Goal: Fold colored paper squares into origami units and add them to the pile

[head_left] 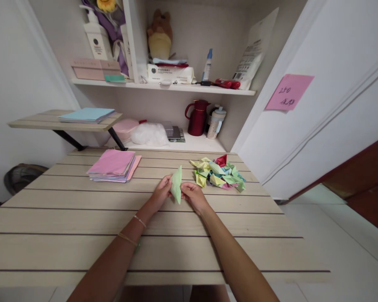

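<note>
A light green piece of folded paper [177, 184], pointed at its top and bottom ends, is held upright above the slatted table. My left hand [162, 191] pinches its left side. On the other side, the fingers of my right hand [192, 195] close on its right edge. To the right of my hands lies a heap of folded paper boats [219, 172] in yellow, green, blue, pink and red. A stack of square paper sheets [113, 165], pink on top, sits left of my hands.
A raised wooden shelf [40, 121] on black legs carries blue paper sheets [86, 114] at the left. Behind the table [164, 247], a cabinet holds a dark red jug [198, 118], a light cup [216, 123] and a white plastic bag [149, 134]. A pink note [290, 92] hangs on the right wall.
</note>
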Action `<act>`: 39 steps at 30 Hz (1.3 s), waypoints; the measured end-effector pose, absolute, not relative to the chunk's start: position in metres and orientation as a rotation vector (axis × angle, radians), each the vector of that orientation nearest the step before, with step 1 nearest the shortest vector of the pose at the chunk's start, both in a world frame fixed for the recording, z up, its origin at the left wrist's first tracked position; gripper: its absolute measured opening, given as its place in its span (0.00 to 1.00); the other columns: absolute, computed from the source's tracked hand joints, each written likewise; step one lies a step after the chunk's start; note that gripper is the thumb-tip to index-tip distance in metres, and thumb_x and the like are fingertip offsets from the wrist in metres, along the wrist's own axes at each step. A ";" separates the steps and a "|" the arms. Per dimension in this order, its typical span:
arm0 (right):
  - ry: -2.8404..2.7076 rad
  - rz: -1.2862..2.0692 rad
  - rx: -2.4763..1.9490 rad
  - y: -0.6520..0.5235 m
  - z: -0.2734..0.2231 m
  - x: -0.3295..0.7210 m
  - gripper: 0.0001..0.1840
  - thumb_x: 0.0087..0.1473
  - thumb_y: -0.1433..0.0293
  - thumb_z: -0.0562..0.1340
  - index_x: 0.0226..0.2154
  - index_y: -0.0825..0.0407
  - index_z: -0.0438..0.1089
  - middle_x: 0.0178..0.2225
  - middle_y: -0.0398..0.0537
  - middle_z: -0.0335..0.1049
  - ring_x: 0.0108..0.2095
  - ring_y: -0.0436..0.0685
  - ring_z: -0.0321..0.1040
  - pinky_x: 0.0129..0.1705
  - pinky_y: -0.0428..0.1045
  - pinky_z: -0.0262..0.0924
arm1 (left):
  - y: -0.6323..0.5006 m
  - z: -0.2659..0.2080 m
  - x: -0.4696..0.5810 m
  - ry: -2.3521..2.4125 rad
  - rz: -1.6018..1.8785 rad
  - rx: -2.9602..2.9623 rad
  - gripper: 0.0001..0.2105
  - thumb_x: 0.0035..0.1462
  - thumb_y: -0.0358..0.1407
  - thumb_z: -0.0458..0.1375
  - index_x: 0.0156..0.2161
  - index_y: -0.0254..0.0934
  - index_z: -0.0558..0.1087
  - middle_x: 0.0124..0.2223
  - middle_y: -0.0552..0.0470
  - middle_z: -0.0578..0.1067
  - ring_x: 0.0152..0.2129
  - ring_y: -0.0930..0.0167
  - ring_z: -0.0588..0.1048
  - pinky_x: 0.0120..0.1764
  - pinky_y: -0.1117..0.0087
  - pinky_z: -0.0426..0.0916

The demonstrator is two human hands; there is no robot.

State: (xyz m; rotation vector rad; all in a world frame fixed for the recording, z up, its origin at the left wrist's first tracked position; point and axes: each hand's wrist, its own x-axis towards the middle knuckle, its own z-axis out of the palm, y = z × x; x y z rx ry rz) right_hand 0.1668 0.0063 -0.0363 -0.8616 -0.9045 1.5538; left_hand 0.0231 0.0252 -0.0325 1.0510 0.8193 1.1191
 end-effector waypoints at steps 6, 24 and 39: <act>-0.919 1.564 -0.864 0.007 -0.037 0.167 0.17 0.33 0.60 0.70 0.26 0.53 0.71 0.21 0.42 0.70 0.20 0.47 0.63 0.26 0.45 0.60 | 0.026 -0.032 0.023 0.821 1.117 1.052 0.24 0.44 0.46 0.60 0.46 0.36 0.65 0.31 0.52 0.70 0.21 0.76 0.67 0.22 0.77 0.60; -1.015 1.401 -0.951 0.006 -0.035 0.162 0.19 0.37 0.62 0.66 0.33 0.52 0.68 0.19 0.38 0.64 0.18 0.46 0.59 0.21 0.43 0.56 | 0.024 -0.029 0.023 0.867 1.174 1.257 0.16 0.48 0.43 0.57 0.40 0.37 0.64 0.29 0.53 0.70 0.19 0.77 0.65 0.21 0.78 0.58; -1.710 0.400 -1.119 -0.002 -0.027 0.173 0.11 0.49 0.72 0.55 0.28 0.53 0.74 0.23 0.45 0.72 0.24 0.51 0.65 0.28 0.44 0.58 | 0.020 -0.022 0.022 0.805 0.937 0.938 0.18 0.48 0.46 0.57 0.38 0.32 0.68 0.30 0.47 0.74 0.25 0.71 0.74 0.29 0.71 0.69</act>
